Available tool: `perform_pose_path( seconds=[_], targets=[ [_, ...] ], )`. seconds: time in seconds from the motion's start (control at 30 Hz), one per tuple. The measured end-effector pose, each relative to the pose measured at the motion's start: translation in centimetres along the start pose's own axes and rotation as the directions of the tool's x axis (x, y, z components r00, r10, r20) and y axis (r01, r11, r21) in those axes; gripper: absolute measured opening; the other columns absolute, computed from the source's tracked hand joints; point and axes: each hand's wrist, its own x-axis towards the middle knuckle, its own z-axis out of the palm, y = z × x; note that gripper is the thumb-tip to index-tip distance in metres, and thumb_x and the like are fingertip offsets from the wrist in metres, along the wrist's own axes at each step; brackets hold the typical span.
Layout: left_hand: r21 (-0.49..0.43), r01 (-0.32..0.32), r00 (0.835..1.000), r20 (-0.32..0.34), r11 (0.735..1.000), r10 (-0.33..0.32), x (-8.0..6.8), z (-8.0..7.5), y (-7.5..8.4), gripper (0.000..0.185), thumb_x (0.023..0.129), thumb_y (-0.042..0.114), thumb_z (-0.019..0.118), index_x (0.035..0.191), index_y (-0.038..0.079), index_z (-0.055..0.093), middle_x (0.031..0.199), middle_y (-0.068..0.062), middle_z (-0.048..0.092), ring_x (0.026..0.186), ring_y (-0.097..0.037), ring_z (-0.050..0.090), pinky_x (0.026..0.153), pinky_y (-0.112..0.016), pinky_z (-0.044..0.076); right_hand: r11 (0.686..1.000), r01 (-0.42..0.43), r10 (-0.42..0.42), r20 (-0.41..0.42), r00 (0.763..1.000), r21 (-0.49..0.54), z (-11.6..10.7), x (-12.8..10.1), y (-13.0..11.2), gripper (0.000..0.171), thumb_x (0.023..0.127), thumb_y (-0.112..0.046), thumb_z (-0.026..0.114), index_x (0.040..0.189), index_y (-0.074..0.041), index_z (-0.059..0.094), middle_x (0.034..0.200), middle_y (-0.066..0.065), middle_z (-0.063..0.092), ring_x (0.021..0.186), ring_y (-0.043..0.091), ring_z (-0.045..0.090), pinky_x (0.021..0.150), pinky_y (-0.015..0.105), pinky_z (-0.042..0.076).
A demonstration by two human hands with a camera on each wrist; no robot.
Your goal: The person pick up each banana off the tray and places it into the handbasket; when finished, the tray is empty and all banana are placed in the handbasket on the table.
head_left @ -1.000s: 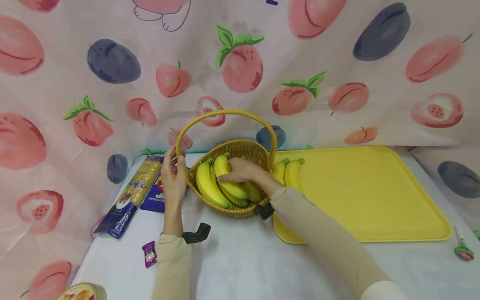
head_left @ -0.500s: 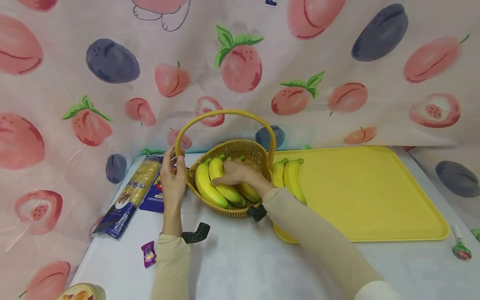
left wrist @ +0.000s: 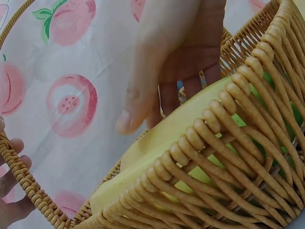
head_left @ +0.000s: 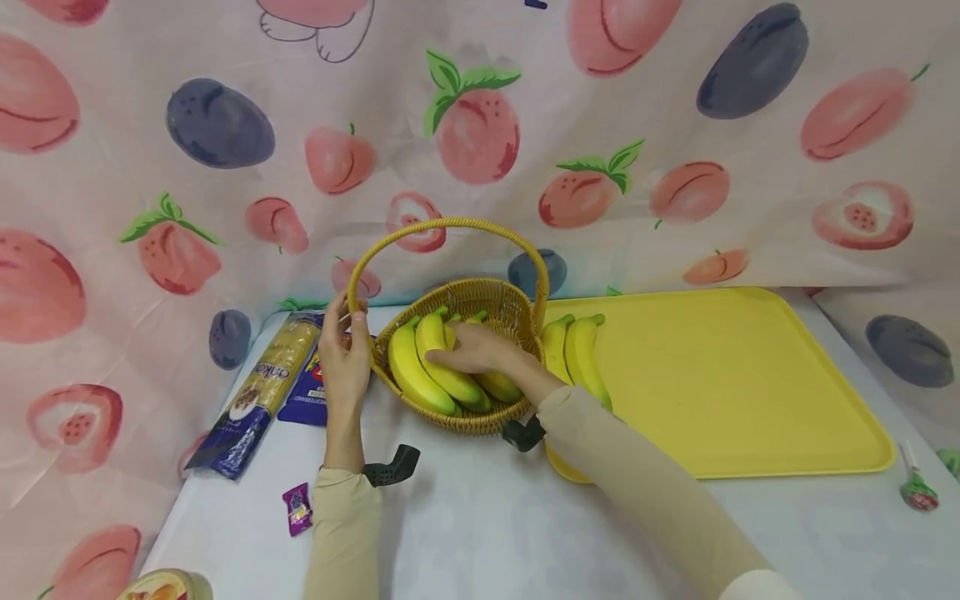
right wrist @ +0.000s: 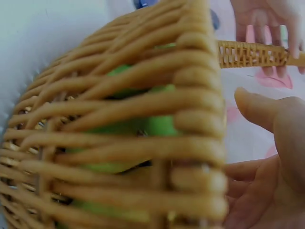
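A yellow wicker basket (head_left: 468,426) with a tall arched handle (head_left: 450,223) stands at the middle of the table. My left hand (head_left: 347,358) grips the handle near its left foot, fingers curled behind it. Several bananas (head_left: 411,371) lie side by side inside, stems toward the back. Over them, inside the basket, is my right hand (head_left: 483,348). Its thumb (left wrist: 131,107) is stretched out and stands off the bananas in the left wrist view, and its other fingers reach down behind them, partly hidden. In the right wrist view the basket's wall (right wrist: 143,148) covers most of the fruit.
Right of the basket lies a yellow tray (head_left: 720,383) with bananas (head_left: 587,358) at its left end. On the left are a pasta packet (head_left: 262,383), a blue packet (head_left: 306,396), a purple wrapped sweet (head_left: 297,509) and a round tub (head_left: 161,586). A lollipop (head_left: 918,490) lies far right.
The bananas under my right hand have shifted left and down against the others in the basket. My right hand has then eased slightly right. My left hand keeps its hold on the handle.
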Motion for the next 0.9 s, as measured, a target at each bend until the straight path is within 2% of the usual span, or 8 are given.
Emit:
perform_pose_path(
  seconds=[0.07, 0.13, 0.2, 0.33, 0.43, 0.57, 0.7, 0.9],
  targets=[
    [0.003, 0.003, 1.0, 0.004, 1.0, -0.003, 0.0, 0.0, 0.0, 0.036, 0.099, 0.026, 0.047, 0.134, 0.018, 0.05, 0.123, -0.009, 0.06, 0.122, -0.018, 0.053, 0.093, -0.04, 0.045, 0.999, -0.008, 0.009, -0.025, 1.0, 0.036, -0.1, -0.5, 0.2, 0.071, 0.091, -0.051, 0.052, 0.144, -0.007, 0.035, 0.098, 0.008, 0.065, 0.079, 0.016, 0.058, 0.071, 0.03, 0.047],
    [-0.004, 0.01, 1.0, 0.008, 1.0, -0.01, 0.0, 0.0, 0.1, 0.035, 0.099, 0.024, 0.047, 0.134, 0.017, 0.05, 0.123, -0.011, 0.059, 0.123, -0.02, 0.053, 0.094, -0.042, 0.044, 0.998, -0.003, 0.007, -0.05, 0.999, 0.069, -0.2, -0.9, 0.5, 0.071, 0.092, -0.048, 0.052, 0.147, -0.009, 0.03, 0.092, 0.006, 0.064, 0.07, 0.015, 0.055, 0.065, 0.028, 0.045],
    [-0.012, 0.021, 1.0, 0.01, 1.0, -0.021, -0.1, 0.0, 0.5, 0.036, 0.099, 0.019, 0.046, 0.135, 0.014, 0.049, 0.124, -0.015, 0.058, 0.123, -0.023, 0.052, 0.094, -0.043, 0.043, 0.996, 0.026, -0.019, -0.076, 0.997, 0.084, -0.3, -1.3, 0.7, 0.067, 0.093, -0.045, 0.053, 0.146, -0.01, 0.032, 0.095, 0.004, 0.063, 0.071, 0.013, 0.055, 0.065, 0.027, 0.045],
    [-0.014, 0.04, 0.999, 0.015, 0.999, -0.04, -0.5, -0.1, 2.3, 0.037, 0.099, 0.012, 0.045, 0.136, 0.008, 0.047, 0.125, -0.021, 0.056, 0.124, -0.029, 0.051, 0.095, -0.044, 0.043, 0.988, 0.095, -0.079, -0.129, 0.988, 0.119, -0.4, -2.2, 1.3, 0.056, 0.094, -0.038, 0.054, 0.141, -0.012, 0.041, 0.106, 0.004, 0.061, 0.081, 0.014, 0.057, 0.07, 0.027, 0.047],
    [-0.003, 0.046, 0.999, 0.012, 0.999, -0.046, -1.0, -0.1, 3.4, 0.037, 0.099, 0.011, 0.044, 0.136, 0.007, 0.047, 0.124, -0.023, 0.055, 0.123, -0.033, 0.051, 0.097, -0.044, 0.044, 0.982, 0.124, -0.099, -0.169, 0.981, 0.141, -0.5, -3.1, 1.8, 0.048, 0.094, -0.037, 0.054, 0.137, -0.014, 0.047, 0.107, 0.004, 0.062, 0.076, 0.014, 0.056, 0.066, 0.027, 0.046],
    [-0.003, 0.043, 0.999, 0.006, 0.999, -0.043, -1.2, -0.2, 3.5, 0.037, 0.099, 0.01, 0.045, 0.135, 0.006, 0.047, 0.123, -0.024, 0.056, 0.122, -0.033, 0.052, 0.096, -0.044, 0.044, 0.97, 0.168, -0.128, -0.218, 0.967, 0.176, -0.2, -4.4, 2.9, 0.039, 0.095, -0.034, 0.053, 0.13, -0.016, 0.053, 0.105, 0.003, 0.062, 0.075, 0.015, 0.056, 0.066, 0.027, 0.047],
    [0.005, 0.032, 0.999, 0.006, 0.999, -0.032, -1.0, -0.2, 3.4, 0.037, 0.099, 0.01, 0.044, 0.135, 0.004, 0.047, 0.123, -0.023, 0.056, 0.122, -0.03, 0.053, 0.093, -0.04, 0.045, 0.956, 0.206, -0.143, -0.278, 0.95, 0.21, 0.0, -5.5, 4.2, 0.033, 0.096, -0.031, 0.053, 0.125, -0.016, 0.056, 0.106, 0.001, 0.062, 0.086, 0.015, 0.058, 0.071, 0.028, 0.049],
    [-0.005, 0.038, 0.999, 0.008, 0.999, -0.038, -0.8, 0.0, 3.5, 0.037, 0.099, 0.01, 0.044, 0.135, 0.004, 0.047, 0.123, -0.023, 0.056, 0.122, -0.031, 0.052, 0.095, -0.043, 0.044, 0.937, 0.229, -0.127, -0.354, 0.926, 0.263, 0.0, -7.4, 5.6, 0.028, 0.096, -0.028, 0.054, 0.122, -0.019, 0.058, 0.105, 0.0, 0.063, 0.086, 0.015, 0.056, 0.071, 0.03, 0.048]
  ],
)
